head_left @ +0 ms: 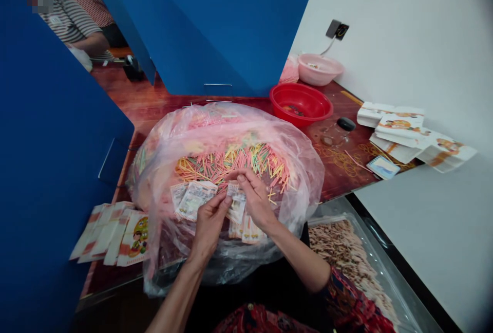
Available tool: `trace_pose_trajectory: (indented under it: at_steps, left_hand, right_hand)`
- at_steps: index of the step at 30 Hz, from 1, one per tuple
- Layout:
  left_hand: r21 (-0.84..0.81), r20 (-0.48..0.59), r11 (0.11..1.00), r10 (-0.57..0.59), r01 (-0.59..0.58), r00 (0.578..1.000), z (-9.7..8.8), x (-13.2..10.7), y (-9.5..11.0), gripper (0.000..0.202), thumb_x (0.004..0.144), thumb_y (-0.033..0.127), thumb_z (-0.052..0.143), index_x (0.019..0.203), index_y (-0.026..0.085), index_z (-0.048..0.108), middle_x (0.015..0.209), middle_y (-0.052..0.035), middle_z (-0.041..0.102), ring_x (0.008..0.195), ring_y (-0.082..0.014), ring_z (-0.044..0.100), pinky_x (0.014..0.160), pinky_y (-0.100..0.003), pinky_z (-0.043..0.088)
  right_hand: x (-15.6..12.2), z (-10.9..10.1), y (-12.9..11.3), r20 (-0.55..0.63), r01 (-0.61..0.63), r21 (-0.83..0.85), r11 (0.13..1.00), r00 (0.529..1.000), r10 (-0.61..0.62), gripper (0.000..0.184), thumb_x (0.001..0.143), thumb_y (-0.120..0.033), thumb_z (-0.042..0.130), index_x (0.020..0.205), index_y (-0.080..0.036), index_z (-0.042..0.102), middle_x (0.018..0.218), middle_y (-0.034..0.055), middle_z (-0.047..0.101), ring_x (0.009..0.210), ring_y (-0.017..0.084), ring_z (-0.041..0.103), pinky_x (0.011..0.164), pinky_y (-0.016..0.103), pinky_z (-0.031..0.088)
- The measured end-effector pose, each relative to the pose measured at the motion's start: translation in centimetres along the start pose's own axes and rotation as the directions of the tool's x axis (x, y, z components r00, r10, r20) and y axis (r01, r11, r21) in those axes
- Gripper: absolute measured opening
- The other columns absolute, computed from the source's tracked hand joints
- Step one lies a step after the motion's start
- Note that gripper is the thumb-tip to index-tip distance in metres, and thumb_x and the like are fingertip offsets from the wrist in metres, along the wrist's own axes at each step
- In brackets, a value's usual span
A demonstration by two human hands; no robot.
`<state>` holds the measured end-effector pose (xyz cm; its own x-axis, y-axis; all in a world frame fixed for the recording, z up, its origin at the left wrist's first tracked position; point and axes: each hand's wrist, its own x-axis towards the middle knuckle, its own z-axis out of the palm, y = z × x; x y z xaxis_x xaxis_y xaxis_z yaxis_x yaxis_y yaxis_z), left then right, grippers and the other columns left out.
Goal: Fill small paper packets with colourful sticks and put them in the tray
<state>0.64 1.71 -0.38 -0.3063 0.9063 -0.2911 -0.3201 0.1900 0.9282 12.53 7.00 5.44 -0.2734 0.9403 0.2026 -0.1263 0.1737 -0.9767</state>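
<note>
While both hands work over a clear plastic bag (292,168) of pink, yellow and green sticks (231,162), the left hand (210,225) and right hand (256,202) close narrowly, their fingertips (241,179) appearing to pinch a small printed paper packet (236,203) between them. The packet sits above the bag's near part, its long axis running roughly from the far side toward the person, with its upper end pointing at the sticks. A light pinch at the edges would probably best keep the thin paper from creasing. A second packet (194,200) lies just beside the left hand, while a fanned row of packets (123,235) rests on the wooden table (150,104).
</note>
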Motion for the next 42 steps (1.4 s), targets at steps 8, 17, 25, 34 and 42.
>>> trace_pose_trajectory:
  at_steps: [8, 17, 25, 34, 42]
  left_hand:
    - [-0.227, 0.097, 0.973, -0.009, 0.031, 0.995, 0.5, 0.2, 1.3, 0.045, 0.073, 0.045, 0.085, 0.11, 0.021, 0.076, 0.107, -0.0062, 0.079, 0.099, -0.0204, 0.072, 0.092, -0.033, 0.055]
    - [-0.148, 0.144, 0.989, 0.006, 0.015, 0.99, 0.6, 0.1, 1.4, 0.043, 0.073, 0.042, 0.085, 0.107, 0.018, 0.075, 0.105, -0.0065, 0.079, 0.099, -0.0217, 0.072, 0.092, -0.034, 0.055]
    - [0.109, 0.296, 0.993, 0.008, -0.042, 0.955, 0.2, -0.8, 2.0, 0.03, 0.079, 0.044, 0.077, 0.093, 0.017, 0.076, 0.086, -0.0034, 0.075, 0.078, -0.0176, 0.065, 0.074, -0.029, 0.051]
    - [0.949, -0.014, 0.27, 0.552, -0.163, 0.834, -6.8, 0.8, 2.1, 0.047, 0.09, 0.042, 0.055, 0.125, 0.014, 0.069, 0.112, -0.0183, 0.061, 0.108, -0.0355, 0.056, 0.097, -0.051, 0.046]
    - [0.914, -0.096, 0.38, 0.546, -0.144, 0.833, -8.0, 3.0, 1.7, 0.03, 0.085, 0.039, 0.058, 0.105, 0.019, 0.068, 0.1, -0.0112, 0.069, 0.098, -0.03, 0.061, 0.09, -0.043, 0.049]
  right_hand:
    - [-0.1, -1.0, 0.8, 0.018, 0.012, -0.105, 0.994, 1.0, -0.01, 0.034, 0.096, -0.038, 0.061, 0.128, -0.025, 0.058, 0.131, 0.0084, 0.062, 0.122, 0.022, 0.058, 0.105, 0.038, 0.044]
    - [0.1, -1.6, 2.1, -0.034, -0.103, 0.007, 0.995, 0.994, 0.103, 0.014, 0.088, -0.032, 0.064, 0.08, -0.022, 0.068, 0.078, -0.0008, 0.062, 0.077, 0.017, 0.056, 0.073, 0.029, 0.042]
    - [-0.3, -2.4, 1.8, -0.018, -0.091, -0.069, 0.993, 0.996, 0.09, 0.018, 0.089, -0.036, 0.066, 0.079, -0.021, 0.069, 0.072, -0.0013, 0.061, 0.068, 0.016, 0.052, 0.064, 0.028, 0.038]
    - [-4.6, -5.1, 6.4, -0.407, -0.225, -0.213, 0.951, 0.905, 0.123, 0.015, 0.092, -0.035, 0.058, 0.087, -0.022, 0.062, 0.078, -0.0001, 0.061, 0.072, 0.019, 0.053, 0.069, 0.031, 0.04]
    - [-5.6, -1.1, 8.5, -0.413, -0.079, -0.44, 0.894, 0.903, -0.123, 0.014, 0.097, -0.022, 0.044, 0.1, -0.022, 0.057, 0.101, 0.0064, 0.059, 0.099, 0.023, 0.056, 0.091, 0.038, 0.043]
